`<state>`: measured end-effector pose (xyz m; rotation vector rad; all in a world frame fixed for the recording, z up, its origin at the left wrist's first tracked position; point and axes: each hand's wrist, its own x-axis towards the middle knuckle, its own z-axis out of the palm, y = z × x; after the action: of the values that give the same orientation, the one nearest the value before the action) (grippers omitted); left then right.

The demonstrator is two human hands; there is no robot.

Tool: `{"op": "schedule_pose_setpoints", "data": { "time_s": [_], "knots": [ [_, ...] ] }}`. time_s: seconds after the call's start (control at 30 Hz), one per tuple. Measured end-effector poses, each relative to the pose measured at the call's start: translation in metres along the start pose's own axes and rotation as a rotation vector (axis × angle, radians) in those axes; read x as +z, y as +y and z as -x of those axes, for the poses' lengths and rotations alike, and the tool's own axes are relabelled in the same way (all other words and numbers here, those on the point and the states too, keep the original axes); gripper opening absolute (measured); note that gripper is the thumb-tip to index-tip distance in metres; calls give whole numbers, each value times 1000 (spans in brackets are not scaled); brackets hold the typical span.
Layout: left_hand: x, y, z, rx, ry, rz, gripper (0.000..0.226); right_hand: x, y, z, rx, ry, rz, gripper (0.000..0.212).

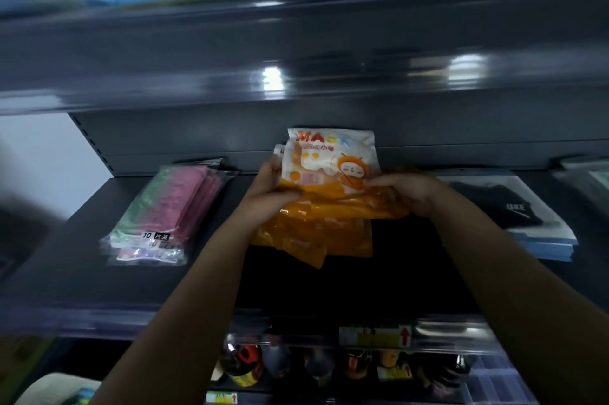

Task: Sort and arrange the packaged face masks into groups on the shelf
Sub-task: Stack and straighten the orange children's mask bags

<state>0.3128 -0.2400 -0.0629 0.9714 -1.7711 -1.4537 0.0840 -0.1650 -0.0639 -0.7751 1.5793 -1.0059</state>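
You have a sheaf of glossy orange-and-white plastic mask packets [329,187] in both hands, above the middle of the dark grey metal shelf [82,272]. Your left hand [268,188] pinches the left edge; your right hand [400,192] grips the right edge. Judge them light, floppy and slick: the lower packets already fan out and sag. Squeeze the whole stack by its side edges, not the top packet alone.
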Motion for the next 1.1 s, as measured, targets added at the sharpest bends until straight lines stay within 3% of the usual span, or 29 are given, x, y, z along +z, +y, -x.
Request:
{"op": "schedule_pose_setpoints", "data": {
  "time_s": [0.17,0.3,0.37,0.4,0.5,0.6,0.73,0.83,0.87,0.97,1.1],
  "knots": [
    [-6,-7,13,-189,51,162,66,22,6,2,-106,24,-97,45],
    [-13,-14,13,-236,76,263,66,44,8,8,-119,-35,-110,24],
    [-15,-17,13,-241,58,313,63,49,9,12,-130,-28,-148,24],
    [-17,-19,13,-243,45,335,62,48,11,14,-128,-21,-173,27],
    [-23,-23,8,-248,23,404,64,44,14,8,-67,-44,-206,66],
    [-27,-22,-1,-311,15,481,66,43,9,5,-46,-12,-202,80],
    [-29,-13,-7,-490,-54,422,85,45,5,7,1,35,-103,94],
    [-25,-11,-6,-559,-45,302,97,44,4,6,69,71,-30,131],
    [-23,-13,-8,-550,-26,271,99,43,5,4,81,72,-24,134],
    [-13,-14,-6,-547,-16,255,102,47,6,9,56,61,-84,107],
    [-16,-16,-9,-617,15,301,107,51,18,8,20,85,-90,128]
  ]
}}
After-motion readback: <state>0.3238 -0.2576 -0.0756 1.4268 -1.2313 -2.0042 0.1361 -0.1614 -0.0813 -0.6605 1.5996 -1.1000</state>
